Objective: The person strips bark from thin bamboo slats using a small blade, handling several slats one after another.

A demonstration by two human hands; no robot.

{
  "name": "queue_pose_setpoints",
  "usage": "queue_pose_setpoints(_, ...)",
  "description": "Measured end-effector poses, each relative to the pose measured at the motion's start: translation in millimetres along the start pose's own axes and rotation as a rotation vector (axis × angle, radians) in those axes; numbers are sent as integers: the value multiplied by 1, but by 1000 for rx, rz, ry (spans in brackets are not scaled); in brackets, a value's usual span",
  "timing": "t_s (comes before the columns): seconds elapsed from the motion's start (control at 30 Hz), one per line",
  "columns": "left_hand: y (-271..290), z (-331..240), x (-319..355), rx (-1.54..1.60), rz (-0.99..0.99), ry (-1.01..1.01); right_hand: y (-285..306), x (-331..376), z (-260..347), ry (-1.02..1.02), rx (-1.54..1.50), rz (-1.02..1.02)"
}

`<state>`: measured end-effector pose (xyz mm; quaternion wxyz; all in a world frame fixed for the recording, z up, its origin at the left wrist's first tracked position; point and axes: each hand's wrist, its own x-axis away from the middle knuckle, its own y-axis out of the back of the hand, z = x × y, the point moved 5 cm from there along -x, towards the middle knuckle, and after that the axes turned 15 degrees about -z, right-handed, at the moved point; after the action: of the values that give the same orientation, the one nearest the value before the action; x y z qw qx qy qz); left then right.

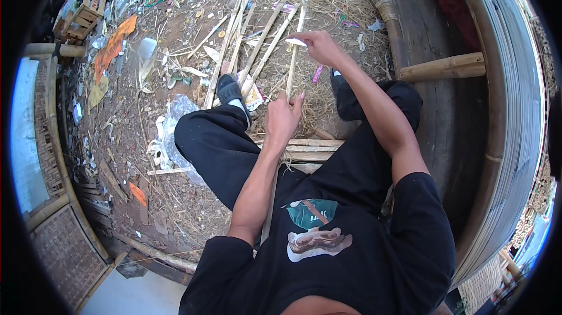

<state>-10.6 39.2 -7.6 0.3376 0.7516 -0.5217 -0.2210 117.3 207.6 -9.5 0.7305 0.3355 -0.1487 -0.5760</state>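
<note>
My left hand (282, 117) is closed round a long, pale bamboo strip (292, 72) in front of my lap. The strip runs away from me over the ground, and its near part passes back beside my left forearm. Farther along it, my right hand (322, 47) is closed on a bright, blade-like tool (296, 41) that lies across the strip. Its handle is hidden in my fingers. Beyond my left foot, several more bamboo strips (226, 48) lie on the ground, roughly side by side.
Split bamboo pieces (310, 150) lie between my legs. Clear plastic (177, 117) is by my left knee, and an orange scrap (115, 45) lies farther left. A wooden crate (86, 4) stands at the far left. A bamboo-framed wooden platform (448, 110) borders my right side.
</note>
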Motion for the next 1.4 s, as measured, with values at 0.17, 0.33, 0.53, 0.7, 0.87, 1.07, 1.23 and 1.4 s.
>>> queue_pose_setpoints(0.17, -1, 4, 1, 49, 46, 64, -11, 8, -2, 131, 22, -53)
queue_pose_setpoints(0.33, 5, -3, 0, 2, 18, -5, 4, 1, -6, -110, 39, -86)
queue_pose_setpoints(0.53, 4, -2, 0, 10, 52, 38, -1, 3, -9, -4, -58, -107)
queue_pose_setpoints(0.7, 8, 2, 1, 81, 79, 116, -13, 15, -6, 9, -79, -31)
queue_pose_setpoints(0.87, 9, -5, 0, 58, 54, 81, 0, 11, -17, -84, -98, -233)
queue_pose_setpoints(1.07, 6, -3, 0, 30, 63, 32, 0, 10, -11, -94, -95, -134)
queue_pose_setpoints(1.23, 5, 2, 0, 47, 59, 69, -13, 19, 6, -79, -147, 129)
queue_pose_setpoints(1.4, 7, -3, 0, 66, 73, 98, -8, 10, 2, -76, -47, 26)
